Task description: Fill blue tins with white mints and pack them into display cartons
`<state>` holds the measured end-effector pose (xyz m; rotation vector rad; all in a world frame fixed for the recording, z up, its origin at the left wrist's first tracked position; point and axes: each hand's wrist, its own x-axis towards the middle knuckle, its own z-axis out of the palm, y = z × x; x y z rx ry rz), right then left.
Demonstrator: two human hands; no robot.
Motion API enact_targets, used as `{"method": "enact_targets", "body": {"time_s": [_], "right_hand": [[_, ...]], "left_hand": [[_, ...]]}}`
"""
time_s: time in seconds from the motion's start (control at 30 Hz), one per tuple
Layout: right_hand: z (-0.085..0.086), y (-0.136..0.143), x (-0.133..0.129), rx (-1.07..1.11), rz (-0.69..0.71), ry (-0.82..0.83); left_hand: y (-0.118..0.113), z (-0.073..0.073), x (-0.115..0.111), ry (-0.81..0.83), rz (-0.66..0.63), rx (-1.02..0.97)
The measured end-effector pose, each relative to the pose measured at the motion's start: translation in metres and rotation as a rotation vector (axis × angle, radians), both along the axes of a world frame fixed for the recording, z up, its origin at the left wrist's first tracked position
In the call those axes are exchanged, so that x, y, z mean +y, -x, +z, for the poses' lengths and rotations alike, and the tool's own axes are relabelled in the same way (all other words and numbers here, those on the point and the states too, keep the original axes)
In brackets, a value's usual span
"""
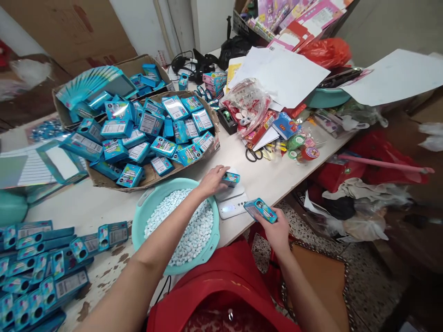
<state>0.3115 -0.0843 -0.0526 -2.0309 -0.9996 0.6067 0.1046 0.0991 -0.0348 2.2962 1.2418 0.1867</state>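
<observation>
My left hand [212,180] is closed on a small blue box [231,179], which lies over the plate of a white scale [232,206]. In my right hand [275,227], another blue box [261,210] is gripped just right of the scale, near the table's edge. Below my left forearm stands a turquoise basin [139,230] holding many pale blue-white pieces [194,235]. Behind the basin, a cut-down carton [148,180] is heaped with blue boxes [117,128].
Many blue boxes [65,281] stand in rows at the lower left. Black scissors [254,155], plastic bags [247,103], tape rolls and white sheets [280,74] cover the table's back right. A brown-seated chair [320,281] is at the lower right.
</observation>
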Motion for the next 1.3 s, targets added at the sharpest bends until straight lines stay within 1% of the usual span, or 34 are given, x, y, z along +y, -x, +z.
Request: {"method": "enact_targets", "body": {"time_s": [0.03,0.07,0.1,0.13,0.17,0.2,0.27,0.33,0.4,0.47,0.5,0.6,0.63,0.67,0.7,0.73,0.77,0.83,0.9,1.0,1.07,1.13,1.2,1.3], "right_hand": [[0.000,0.000,0.002,0.004,-0.003,-0.005],[0.000,-0.001,0.003,0.006,-0.014,-0.007],[-0.001,-0.002,0.003,0.004,-0.030,-0.007],[-0.002,-0.004,0.002,0.000,-0.051,-0.006],[-0.003,-0.006,0.001,-0.002,-0.072,-0.005],[-0.005,-0.008,-0.001,0.001,-0.092,-0.003],[-0.008,-0.012,-0.004,0.016,-0.121,0.006],[-0.010,-0.014,-0.006,0.026,-0.141,0.010],[-0.010,-0.014,-0.006,0.027,-0.144,0.008],[-0.010,-0.013,-0.007,0.022,-0.140,0.007],[-0.009,-0.013,-0.007,0.018,-0.139,0.008],[-0.009,-0.012,-0.009,0.000,-0.138,0.009],[-0.009,-0.012,-0.010,-0.006,-0.136,0.011],[-0.009,-0.011,-0.011,-0.010,-0.135,0.014],[-0.010,-0.011,-0.011,-0.013,-0.136,0.018],[-0.011,-0.011,-0.011,-0.012,-0.138,0.021],[-0.011,-0.011,-0.011,-0.009,-0.141,0.024],[-0.012,-0.011,-0.010,0.002,-0.145,0.032],[-0.012,-0.011,-0.008,0.010,-0.150,0.036],[-0.011,-0.012,-0.007,0.024,-0.168,0.025],[-0.010,-0.012,-0.008,0.030,-0.176,0.016],[-0.011,-0.013,-0.011,0.030,-0.180,0.017],[-0.013,-0.015,-0.015,0.035,-0.182,0.027],[-0.016,-0.017,-0.022,0.052,-0.194,0.039]], "left_hand": [[0.017,0.003,-0.006,-0.027,0.114,0.010],[0.036,0.004,-0.014,-0.040,0.255,0.054],[0.055,0.004,-0.024,-0.036,0.408,0.133],[0.075,0.002,-0.036,0.010,0.511,0.232],[0.092,-0.002,-0.048,0.115,0.534,0.312],[0.106,-0.007,-0.061,0.210,0.503,0.349],[0.124,-0.018,-0.083,0.311,0.407,0.323],[0.131,-0.026,-0.096,0.338,0.337,0.256],[0.132,-0.028,-0.101,0.355,0.299,0.220],[0.135,-0.026,-0.100,0.447,0.320,0.109],[0.137,-0.024,-0.098,0.529,0.374,-0.001],[0.145,-0.019,-0.094,0.802,0.659,-0.454],[0.147,-0.018,-0.093,0.853,0.744,-0.569],[0.146,-0.016,-0.091,0.885,0.790,-0.639],[0.145,-0.014,-0.090,0.902,0.784,-0.651],[0.141,-0.011,-0.087,0.906,0.743,-0.619],[0.135,-0.008,-0.082,0.904,0.686,-0.565],[0.117,0.003,-0.067,0.852,0.531,-0.431],[0.091,0.015,-0.045,0.730,0.365,-0.306],[0.045,0.027,-0.009,0.411,0.129,-0.096],[0.017,0.029,0.010,0.214,0.034,0.013],[-0.004,0.026,0.021,0.099,-0.036,0.091],[-0.016,0.023,0.026,0.053,-0.086,0.138],[-0.020,0.023,0.027,0.023,-0.109,0.156]]}}
